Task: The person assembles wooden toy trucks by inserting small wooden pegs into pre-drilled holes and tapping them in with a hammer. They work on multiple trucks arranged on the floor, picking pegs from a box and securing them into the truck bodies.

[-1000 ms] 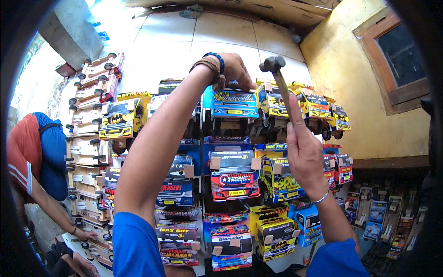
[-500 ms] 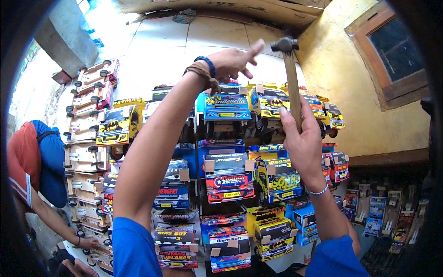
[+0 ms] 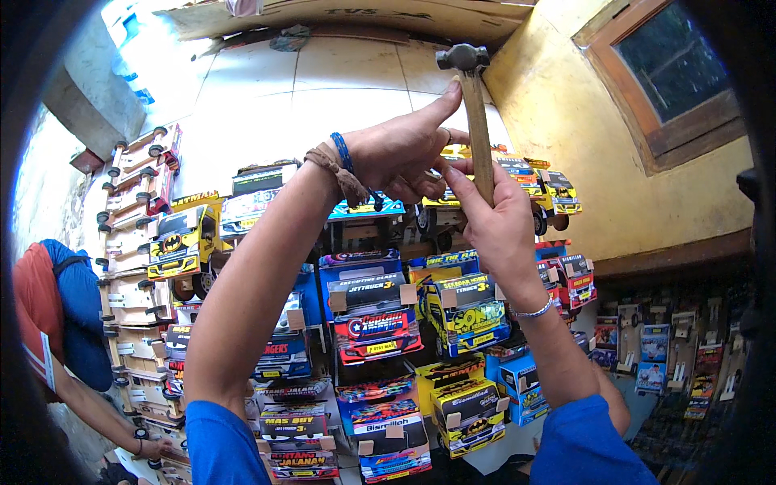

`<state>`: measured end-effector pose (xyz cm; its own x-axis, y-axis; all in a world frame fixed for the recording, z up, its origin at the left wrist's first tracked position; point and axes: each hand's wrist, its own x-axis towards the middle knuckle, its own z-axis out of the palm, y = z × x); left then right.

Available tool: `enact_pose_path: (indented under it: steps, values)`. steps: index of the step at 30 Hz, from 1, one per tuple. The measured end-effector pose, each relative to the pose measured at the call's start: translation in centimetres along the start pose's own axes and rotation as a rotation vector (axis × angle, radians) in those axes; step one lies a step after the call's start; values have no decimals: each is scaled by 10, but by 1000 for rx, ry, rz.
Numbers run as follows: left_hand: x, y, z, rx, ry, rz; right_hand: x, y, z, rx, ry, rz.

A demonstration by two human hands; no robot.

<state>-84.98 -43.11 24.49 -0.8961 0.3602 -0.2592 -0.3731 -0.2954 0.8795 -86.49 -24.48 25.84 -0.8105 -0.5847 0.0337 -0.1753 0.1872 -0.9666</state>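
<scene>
A hammer (image 3: 480, 129) with a wooden handle and dark metal head stands nearly upright, head up. My right hand (image 3: 505, 230) is wrapped round the lower handle, thumb in front. Beside the handle is my left hand (image 3: 400, 153), its thumb stretched up toward the hammer head and its fingers loosely bent and apart. Whether those fingertips touch the handle, I cannot tell. Below my hands stand rows of colourful toy trucks, among them a red and dark truck (image 3: 376, 327) and a yellow and black one (image 3: 469, 315). My left hand partly covers a blue truck (image 3: 368, 208).
Toy truck undersides with black wheels (image 3: 133, 275) form a column on the left. Past it, a co-worker in red and blue (image 3: 69, 315) reaches in with one hand (image 3: 153, 447). A yellow wall (image 3: 558, 105) with a wood-framed window (image 3: 671, 69) rises at right. More toys (image 3: 653, 360) lie lower right.
My left hand has come right and down, close beside the hammer handle. The hammer and my right hand have shifted a little left and up in the picture, while the whole view has shifted slightly.
</scene>
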Motion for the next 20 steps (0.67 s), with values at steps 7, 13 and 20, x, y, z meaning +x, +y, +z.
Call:
enact_pose_path:
  steps: [7,13,20]
  values:
    - [-11,6,-6,336,77,74,7,2,-22,124,171,30]
    - [9,1,-4,448,148,28,13,13,-23,195,321,-53]
    - [28,5,-9,147,139,163,13,22,-32,125,304,-57]
